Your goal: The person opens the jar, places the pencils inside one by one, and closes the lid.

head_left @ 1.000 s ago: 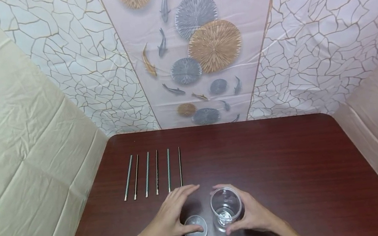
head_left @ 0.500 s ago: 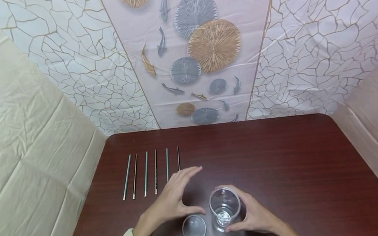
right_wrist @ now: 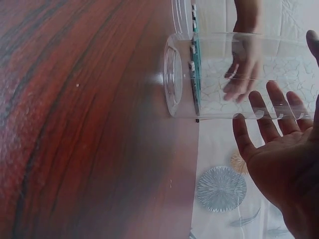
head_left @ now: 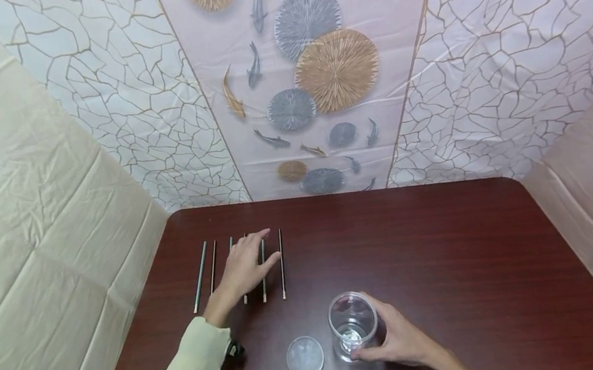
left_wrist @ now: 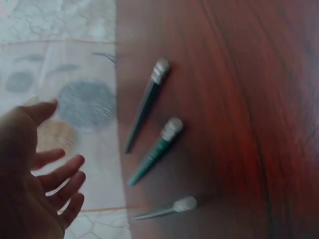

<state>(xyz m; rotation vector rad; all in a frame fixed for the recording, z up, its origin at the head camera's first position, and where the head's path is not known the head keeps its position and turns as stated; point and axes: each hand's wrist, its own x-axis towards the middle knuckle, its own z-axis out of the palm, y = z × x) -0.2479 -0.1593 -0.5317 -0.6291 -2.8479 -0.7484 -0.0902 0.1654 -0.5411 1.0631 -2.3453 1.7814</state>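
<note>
My right hand (head_left: 400,338) holds a clear cylindrical jar (head_left: 354,322), thumb on the near side and fingers round the right side. The jar stands upright on the table, and nothing shows inside it. Left of it lies a round clear lid (head_left: 305,358). Over the row of pencils (head_left: 199,279) hovers my left hand (head_left: 242,267), fingers extended and thumb apart, holding nothing. It partly hides several of them. In the left wrist view, dark and green pencils (left_wrist: 154,154) show silver bands and pale ends, somewhat blurred; the left hand (left_wrist: 40,164) appears apart from them.
The dark red wooden table (head_left: 454,251) meets a patterned cloth backdrop (head_left: 310,82) at its far edge. Pale cloth walls (head_left: 43,246) rise on the left and right sides. The pencils lie side by side on the table's left half.
My left hand has moved from above the lid, forward and left, to over the pencils, uncovering the lid. The right hand and jar have stayed nearly in place.
</note>
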